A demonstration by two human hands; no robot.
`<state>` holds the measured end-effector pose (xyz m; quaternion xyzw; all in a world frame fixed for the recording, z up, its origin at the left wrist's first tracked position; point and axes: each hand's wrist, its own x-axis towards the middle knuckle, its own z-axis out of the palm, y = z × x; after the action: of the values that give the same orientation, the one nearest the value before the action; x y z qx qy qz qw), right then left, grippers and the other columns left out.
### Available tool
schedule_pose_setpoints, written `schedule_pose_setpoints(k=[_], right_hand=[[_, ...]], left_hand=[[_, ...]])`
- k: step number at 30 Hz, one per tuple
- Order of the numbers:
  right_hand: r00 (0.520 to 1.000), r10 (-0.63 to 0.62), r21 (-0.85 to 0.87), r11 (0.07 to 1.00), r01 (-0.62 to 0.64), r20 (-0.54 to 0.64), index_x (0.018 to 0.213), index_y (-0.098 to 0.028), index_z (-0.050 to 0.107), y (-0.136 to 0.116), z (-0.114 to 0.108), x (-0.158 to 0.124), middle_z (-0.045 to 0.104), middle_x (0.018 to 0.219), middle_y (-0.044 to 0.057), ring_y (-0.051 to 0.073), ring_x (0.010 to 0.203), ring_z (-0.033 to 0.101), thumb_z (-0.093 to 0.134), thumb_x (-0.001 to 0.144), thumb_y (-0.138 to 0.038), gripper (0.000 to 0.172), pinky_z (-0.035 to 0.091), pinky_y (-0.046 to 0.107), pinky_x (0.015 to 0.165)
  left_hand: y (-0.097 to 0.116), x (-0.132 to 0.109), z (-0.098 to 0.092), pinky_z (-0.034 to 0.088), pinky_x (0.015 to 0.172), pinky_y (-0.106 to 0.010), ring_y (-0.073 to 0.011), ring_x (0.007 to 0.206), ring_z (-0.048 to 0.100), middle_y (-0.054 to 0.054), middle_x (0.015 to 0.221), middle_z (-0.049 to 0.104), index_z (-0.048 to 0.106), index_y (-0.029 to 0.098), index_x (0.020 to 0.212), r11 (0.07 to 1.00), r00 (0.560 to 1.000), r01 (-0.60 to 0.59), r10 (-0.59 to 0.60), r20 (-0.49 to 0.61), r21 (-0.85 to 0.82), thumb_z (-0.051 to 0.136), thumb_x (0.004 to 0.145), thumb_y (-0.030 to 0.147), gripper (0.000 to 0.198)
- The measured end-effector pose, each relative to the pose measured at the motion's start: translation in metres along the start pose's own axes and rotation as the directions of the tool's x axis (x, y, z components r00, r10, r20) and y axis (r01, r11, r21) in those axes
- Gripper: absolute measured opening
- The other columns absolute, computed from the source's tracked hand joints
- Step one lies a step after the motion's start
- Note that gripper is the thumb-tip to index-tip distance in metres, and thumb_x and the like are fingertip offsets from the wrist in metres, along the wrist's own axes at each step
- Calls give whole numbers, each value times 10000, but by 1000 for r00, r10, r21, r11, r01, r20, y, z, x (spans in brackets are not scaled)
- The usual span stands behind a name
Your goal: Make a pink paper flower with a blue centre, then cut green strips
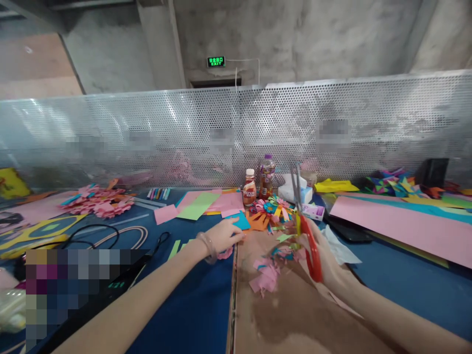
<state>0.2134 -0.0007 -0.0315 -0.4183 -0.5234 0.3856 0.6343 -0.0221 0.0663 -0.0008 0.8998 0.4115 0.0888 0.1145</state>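
Note:
My left hand (pixel 223 236), with a band at the wrist, reaches over the middle of the table. Its fingers are stretched and apart, at the edge of a small blue paper piece (pixel 241 221); whether they press on it I cannot tell. My right hand (pixel 320 250) is closed around the red-handled scissors (pixel 313 255), blades pointing up and slightly blurred. Below and left of the scissors, pink paper scraps (pixel 266 276) lie on a brown board (pixel 273 314). Orange paper (pixel 258 221) and a multicoloured paper-strip bundle (pixel 275 206) are just beyond my hands.
Two bottles, one brown (pixel 250 189) and one purple-capped (pixel 267 174), stand before a perforated metal panel (pixel 177 132). Pink sheets (pixel 405 226) lie right, over a dark flat device (pixel 350 232). Left are a pink paper pile (pixel 105 199), markers (pixel 159 193) and cables (pixel 118 236).

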Motion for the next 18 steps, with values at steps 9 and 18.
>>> schedule_pose_setpoints(k=[9,18], right_hand=[[990,-133,-131,983,126,-41,973,-233,503,13,-7,6,597,897,23,175,777,572,572,761,-334,245,495,325,677],[992,-124,-153,980,124,8,939,-238,471,2,2,-4,562,924,27,187,836,550,557,762,-380,242,477,311,733]], left_hand=[[-17,3,7,449,860,-330,-245,996,619,-107,1060,678,665,162,1027,997,984,63,-69,-165,-43,447,850,309,317],[-18,-10,-36,544,744,-342,-174,791,660,-28,915,681,455,239,1264,589,630,-280,-483,-608,-758,651,725,260,574]])
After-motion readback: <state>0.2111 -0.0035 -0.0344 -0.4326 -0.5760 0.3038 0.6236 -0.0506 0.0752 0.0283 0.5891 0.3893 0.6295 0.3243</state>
